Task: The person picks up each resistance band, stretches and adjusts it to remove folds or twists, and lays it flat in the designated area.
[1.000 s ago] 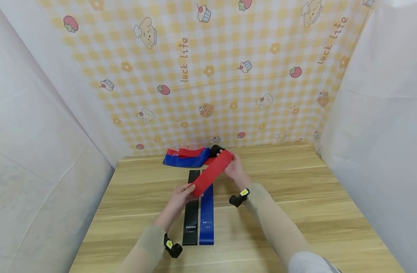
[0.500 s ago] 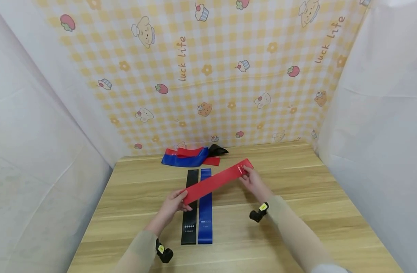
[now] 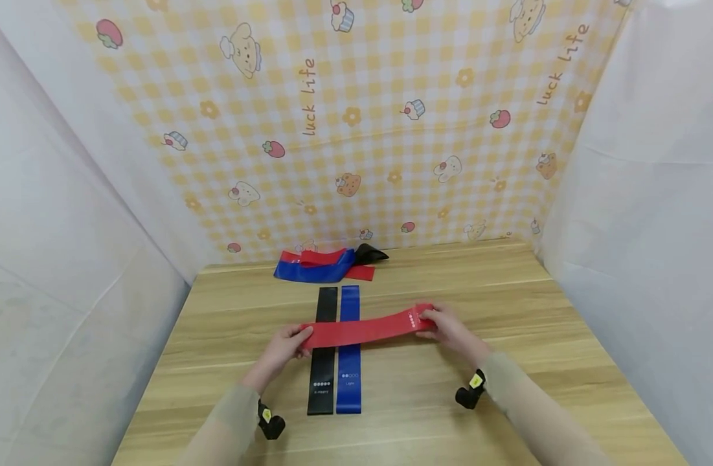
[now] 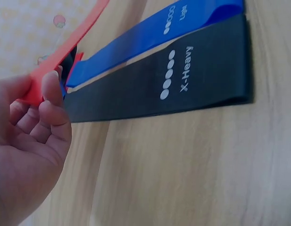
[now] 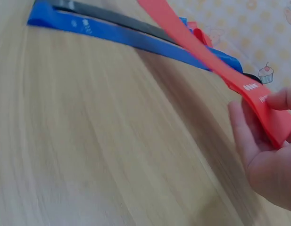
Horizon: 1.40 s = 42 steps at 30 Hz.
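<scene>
A red resistance band (image 3: 359, 331) stretches nearly level between my two hands, above the table. My left hand (image 3: 283, 348) pinches its left end between thumb and fingers. At the other end, by the white printed dots, my right hand (image 3: 447, 329) grips it with the thumb on top. Beneath the red band, a black band (image 4: 169, 75) marked X-Heavy and a blue band (image 3: 349, 382) marked Light lie flat side by side, partly covered by it in the head view. In the right wrist view the red band (image 5: 202, 52) casts a shadow on the wood.
A loose heap of bands lies at the back of the table: a blue one (image 3: 312, 272), red ones (image 3: 322, 258) and a black one (image 3: 370, 254). Behind stands a yellow checked cloth (image 3: 356, 149). White sheets (image 3: 642, 194) flank the wooden table (image 3: 508, 310).
The red band has swung from a steep diagonal to nearly level and come nearer. My right hand moved right and toward me, away from the heap; my left hand moved slightly left.
</scene>
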{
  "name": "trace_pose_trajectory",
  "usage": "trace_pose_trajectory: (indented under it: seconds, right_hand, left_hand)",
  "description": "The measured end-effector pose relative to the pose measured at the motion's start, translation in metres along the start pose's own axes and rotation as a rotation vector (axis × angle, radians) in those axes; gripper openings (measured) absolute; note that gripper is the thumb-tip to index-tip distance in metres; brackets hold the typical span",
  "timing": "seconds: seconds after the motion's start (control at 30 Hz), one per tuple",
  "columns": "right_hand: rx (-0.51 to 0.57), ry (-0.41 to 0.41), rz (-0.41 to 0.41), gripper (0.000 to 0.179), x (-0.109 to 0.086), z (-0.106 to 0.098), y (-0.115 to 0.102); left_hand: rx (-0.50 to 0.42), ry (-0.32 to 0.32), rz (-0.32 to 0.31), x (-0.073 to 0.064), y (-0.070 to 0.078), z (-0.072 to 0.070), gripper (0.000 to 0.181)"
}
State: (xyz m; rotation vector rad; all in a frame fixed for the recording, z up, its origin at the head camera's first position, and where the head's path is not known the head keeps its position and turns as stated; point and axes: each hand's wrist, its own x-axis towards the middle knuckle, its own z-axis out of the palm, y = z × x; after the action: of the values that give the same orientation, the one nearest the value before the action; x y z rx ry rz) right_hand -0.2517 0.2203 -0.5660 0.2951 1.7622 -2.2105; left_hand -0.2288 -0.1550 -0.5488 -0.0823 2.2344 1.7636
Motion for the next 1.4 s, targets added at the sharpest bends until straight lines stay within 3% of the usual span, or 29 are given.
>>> trace_pose_trajectory:
  seconds: [0.13, 0.33, 0.6, 0.87, 1.1, 1.4]
  right_hand:
    - [-0.138, -0.047, -0.004, 0.045, -0.007, -0.003, -0.003]
    - [-0.260, -0.089, -0.016, 0.034, -0.013, -0.006, -0.002]
    - [-0.403, -0.169, -0.055, 0.018, -0.019, -0.012, 0.002]
    - [-0.423, -0.258, -0.039, 0.020, -0.030, -0.007, 0.006]
    - [-0.488, -0.270, -0.020, 0.017, -0.042, 0.004, 0.014]
    - [-0.532, -0.370, -0.089, 0.029, -0.057, 0.013, 0.020]
  left_hand:
    - [0.000, -0.019, -0.001, 0.003, 0.001, -0.004, 0.023]
    - [0.038, 0.010, -0.023, 0.007, 0.006, -0.010, 0.014]
    - [0.114, 0.087, 0.054, 0.016, 0.010, -0.018, 0.018]
    - [0.131, 0.129, 0.056, 0.024, 0.010, -0.028, 0.024]
    - [0.159, 0.159, 0.057, 0.031, 0.010, -0.030, 0.028]
    - [0.285, 0.132, 0.112, 0.041, 0.027, -0.034, 0.026]
